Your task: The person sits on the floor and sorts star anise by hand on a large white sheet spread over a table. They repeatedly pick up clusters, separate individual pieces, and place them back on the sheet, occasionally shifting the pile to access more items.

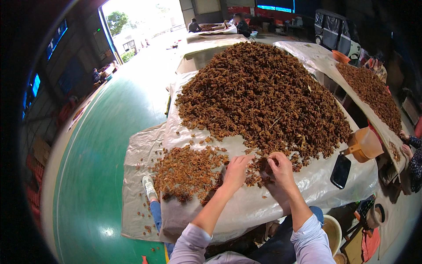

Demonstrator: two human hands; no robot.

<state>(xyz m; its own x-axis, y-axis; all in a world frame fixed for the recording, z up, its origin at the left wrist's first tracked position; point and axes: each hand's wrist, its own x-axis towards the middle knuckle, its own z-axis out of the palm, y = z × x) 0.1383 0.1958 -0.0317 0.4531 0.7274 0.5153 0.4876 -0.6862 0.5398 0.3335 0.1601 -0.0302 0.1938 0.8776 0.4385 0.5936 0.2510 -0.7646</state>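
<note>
A large heap of dried star anise (263,95) covers the sheeted table before me. My left hand (238,170) rests palm down at the heap's near edge, fingers stretched towards loose pieces; whether it holds any is hidden. Just to its right, my right hand (280,165) has thumb and forefinger pinched together over the pieces, on something too small to make out clearly. Left of my hands spreads a thinner, lighter-coloured layer of star anise (188,170). A few pieces lie between and under my hands on the pale plastic sheet (263,206).
A black smartphone (341,171) and an orange plastic scoop (365,145) lie to the right. A pale bucket (332,232) stands below the table's edge. Another person's hands (407,150) are at the neighbouring table, far right. Green floor (95,184) extends leftward.
</note>
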